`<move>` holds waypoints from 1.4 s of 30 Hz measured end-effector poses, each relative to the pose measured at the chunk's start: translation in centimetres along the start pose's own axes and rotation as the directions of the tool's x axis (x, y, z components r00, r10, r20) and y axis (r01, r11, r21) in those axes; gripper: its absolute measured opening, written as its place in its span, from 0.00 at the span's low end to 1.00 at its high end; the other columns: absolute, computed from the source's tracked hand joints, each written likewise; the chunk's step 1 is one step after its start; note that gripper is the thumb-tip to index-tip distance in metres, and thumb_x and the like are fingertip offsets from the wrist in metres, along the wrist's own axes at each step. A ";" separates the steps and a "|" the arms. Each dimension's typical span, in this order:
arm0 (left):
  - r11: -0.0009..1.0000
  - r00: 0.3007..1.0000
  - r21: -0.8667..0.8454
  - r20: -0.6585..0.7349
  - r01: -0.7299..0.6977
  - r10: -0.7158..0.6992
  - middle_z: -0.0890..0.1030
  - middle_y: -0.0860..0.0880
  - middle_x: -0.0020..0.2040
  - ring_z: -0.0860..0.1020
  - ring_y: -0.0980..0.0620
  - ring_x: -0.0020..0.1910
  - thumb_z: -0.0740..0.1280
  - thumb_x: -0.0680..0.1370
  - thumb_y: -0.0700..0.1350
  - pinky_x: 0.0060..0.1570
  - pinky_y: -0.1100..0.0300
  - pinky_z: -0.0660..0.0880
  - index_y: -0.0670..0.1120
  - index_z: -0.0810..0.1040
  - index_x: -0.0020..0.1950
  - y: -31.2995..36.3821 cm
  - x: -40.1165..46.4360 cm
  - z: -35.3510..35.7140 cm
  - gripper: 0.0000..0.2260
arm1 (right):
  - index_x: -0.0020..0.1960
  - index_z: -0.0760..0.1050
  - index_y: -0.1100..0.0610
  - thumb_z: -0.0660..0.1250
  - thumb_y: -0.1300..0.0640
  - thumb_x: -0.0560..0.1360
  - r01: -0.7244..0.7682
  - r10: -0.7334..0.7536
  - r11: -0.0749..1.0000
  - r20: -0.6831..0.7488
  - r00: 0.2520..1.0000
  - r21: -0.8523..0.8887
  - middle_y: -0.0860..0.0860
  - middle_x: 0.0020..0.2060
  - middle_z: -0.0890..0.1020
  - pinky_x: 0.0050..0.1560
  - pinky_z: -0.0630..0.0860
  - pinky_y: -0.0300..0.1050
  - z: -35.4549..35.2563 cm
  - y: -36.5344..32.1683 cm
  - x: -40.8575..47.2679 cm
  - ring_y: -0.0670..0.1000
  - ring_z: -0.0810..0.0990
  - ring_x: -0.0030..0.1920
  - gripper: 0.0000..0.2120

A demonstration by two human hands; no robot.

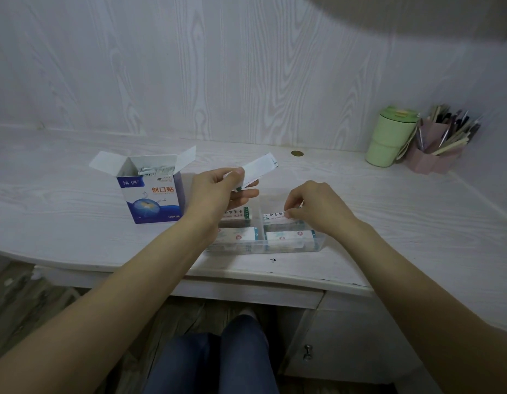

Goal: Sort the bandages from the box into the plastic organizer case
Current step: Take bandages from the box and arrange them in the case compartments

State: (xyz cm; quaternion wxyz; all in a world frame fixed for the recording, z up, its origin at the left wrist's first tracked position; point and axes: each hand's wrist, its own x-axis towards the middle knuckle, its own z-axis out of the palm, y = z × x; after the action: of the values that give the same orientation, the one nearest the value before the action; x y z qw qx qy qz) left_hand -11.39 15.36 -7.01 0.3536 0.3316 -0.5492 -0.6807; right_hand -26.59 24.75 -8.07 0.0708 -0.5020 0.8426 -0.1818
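An open blue-and-white bandage box (pixel 152 194) stands on the desk at the left, with wrapped bandages showing inside its top. The clear plastic organizer case (pixel 317 243) lies in front of me, its compartments holding stacks of white bandages (pixel 289 236). My left hand (pixel 218 189) hovers above the case's left side and pinches a bunch of white bandage strips (pixel 259 167) that stick up to the right. My right hand (pixel 314 204) reaches into the back right compartment, its fingertips pinching a bandage (pixel 275 216) lying there.
A green lidded cup (pixel 390 137) and a pink holder full of pens (pixel 439 149) stand at the back right. A coin (pixel 297 153) lies near the wall. A drawer knob (pixel 307 352) shows under the desk, and my legs are below.
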 end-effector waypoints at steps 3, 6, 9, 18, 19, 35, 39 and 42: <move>1.000 0.999 0.019 0.036 -0.021 0.020 0.83 0.44 0.49 0.84 0.53 0.41 0.63 0.80 0.42 0.41 0.66 0.80 0.42 0.76 0.60 -0.1 -0.1 -0.1 0.10 | 0.43 0.82 0.54 0.70 0.56 0.73 0.009 -0.009 1.000 0.002 1.000 -0.010 0.47 0.40 0.81 0.51 0.76 0.49 -0.2 0.1 0.0 0.50 0.79 0.46 0.02; 0.999 0.997 0.021 0.065 -0.043 0.041 0.83 0.44 0.51 0.84 0.52 0.43 0.64 0.79 0.40 0.43 0.66 0.80 0.40 0.76 0.60 -0.2 -0.1 -0.2 0.11 | 0.47 0.82 0.53 0.67 0.57 0.75 0.017 0.000 0.984 -0.098 0.995 0.175 0.46 0.42 0.83 0.48 0.74 0.38 -1.2 -0.2 -0.4 0.46 0.79 0.46 0.05; 0.999 0.996 0.011 0.073 -0.051 0.050 0.83 0.44 0.51 0.84 0.52 0.43 0.66 0.77 0.38 0.42 0.66 0.79 0.39 0.77 0.58 -0.2 -0.1 0.0 0.10 | 0.53 0.80 0.52 0.68 0.57 0.75 -0.019 0.046 0.742 -0.023 0.999 0.670 0.48 0.43 0.85 0.43 0.75 0.35 -2.8 -1.2 -1.4 0.45 0.82 0.42 0.07; 0.993 0.993 -0.120 0.122 0.020 -0.006 0.84 0.45 0.47 0.83 0.51 0.42 0.65 0.78 0.40 0.41 0.64 0.80 0.42 0.80 0.48 0.1 -0.5 0.7 0.05 | 0.46 0.80 0.63 0.69 0.67 0.73 0.016 0.128 0.425 -0.078 0.989 0.905 0.57 0.36 0.82 0.36 0.77 0.32 -1.9 -1.5 -1.6 0.46 0.82 0.32 0.02; 0.991 0.992 -0.134 0.122 0.026 -0.010 0.84 0.45 0.46 0.83 0.51 0.41 0.64 0.79 0.40 0.41 0.64 0.80 0.42 0.80 0.48 0.1 -0.5 0.6 0.05 | 0.45 0.80 0.64 0.69 0.66 0.74 0.028 0.125 0.380 -0.082 0.989 0.925 0.58 0.37 0.82 0.39 0.78 0.33 -1.9 -1.3 -1.6 0.47 0.83 0.35 0.02; 0.996 1.000 -0.093 0.022 0.014 -0.012 0.83 0.42 0.49 0.84 0.49 0.44 0.67 0.77 0.38 0.41 0.65 0.80 0.37 0.77 0.56 0.0 0.2 -0.1 0.10 | 0.45 0.81 0.57 0.71 0.62 0.72 -0.039 0.099 0.927 -0.144 0.985 0.372 0.44 0.33 0.76 0.31 0.66 0.23 0.3 1.2 -0.3 0.41 0.71 0.33 0.03; 0.997 1.000 -0.075 0.029 0.015 -0.012 0.83 0.43 0.50 0.84 0.49 0.45 0.66 0.77 0.38 0.40 0.66 0.80 0.37 0.77 0.58 -0.2 0.3 -0.1 0.10 | 0.45 0.81 0.58 0.70 0.64 0.72 0.003 0.026 0.969 -0.115 0.993 0.247 0.47 0.39 0.79 0.34 0.68 0.22 0.9 0.9 -0.1 0.41 0.74 0.38 0.03; 0.998 1.000 -0.060 0.028 0.010 -0.009 0.83 0.43 0.50 0.84 0.50 0.45 0.65 0.78 0.38 0.40 0.66 0.80 0.37 0.77 0.58 -0.2 0.2 0.0 0.10 | 0.44 0.81 0.56 0.70 0.64 0.73 0.033 -0.018 0.987 -0.098 0.995 0.156 0.49 0.40 0.81 0.33 0.69 0.25 1.2 1.0 0.1 0.41 0.74 0.37 0.04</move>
State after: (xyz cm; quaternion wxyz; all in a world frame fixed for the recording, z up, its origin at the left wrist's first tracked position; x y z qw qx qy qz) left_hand -11.55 15.23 -7.19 0.3525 0.3139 -0.5316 -0.7033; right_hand -27.08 24.85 -9.53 0.0671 -0.4963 0.8214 -0.2729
